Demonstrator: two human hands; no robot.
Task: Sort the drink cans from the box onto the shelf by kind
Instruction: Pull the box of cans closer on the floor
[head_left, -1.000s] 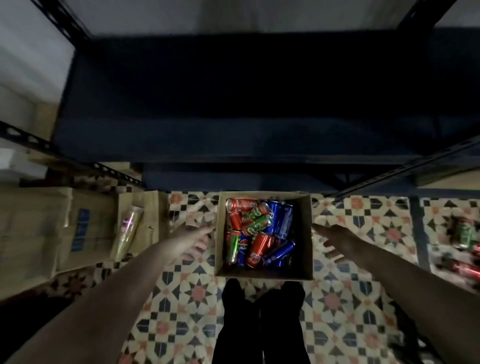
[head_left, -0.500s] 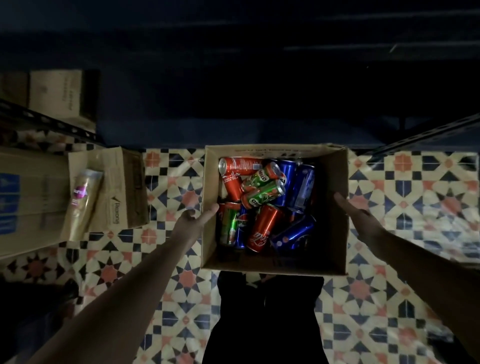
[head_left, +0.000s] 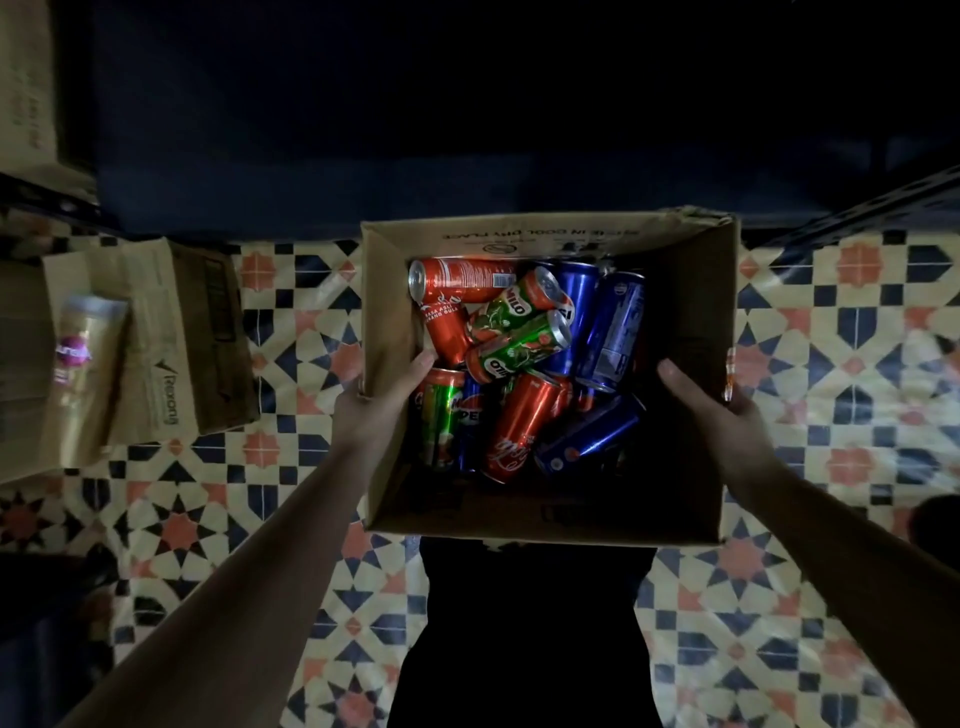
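An open cardboard box (head_left: 545, 514) sits in front of me over the patterned floor. Inside lie several cans in a heap: red cola cans (head_left: 522, 423), green Milo cans (head_left: 517, 345) and blue Pepsi cans (head_left: 613, 327). My left hand (head_left: 382, 400) grips the box's left wall, thumb inside the rim. My right hand (head_left: 711, 410) grips the right wall, thumb inside and fingers outside. The dark shelf (head_left: 467, 130) stretches across the top of the view, just beyond the box.
A smaller cardboard box (head_left: 176, 338) stands on the floor to the left, with a gold bottle (head_left: 85, 369) lying beside it. Another carton (head_left: 26, 88) sits at the upper left. My dark-clothed legs (head_left: 524, 634) are below the box.
Both hands have closed onto the box's side walls. The box now looks larger and nearer, and the view has tilted further down.
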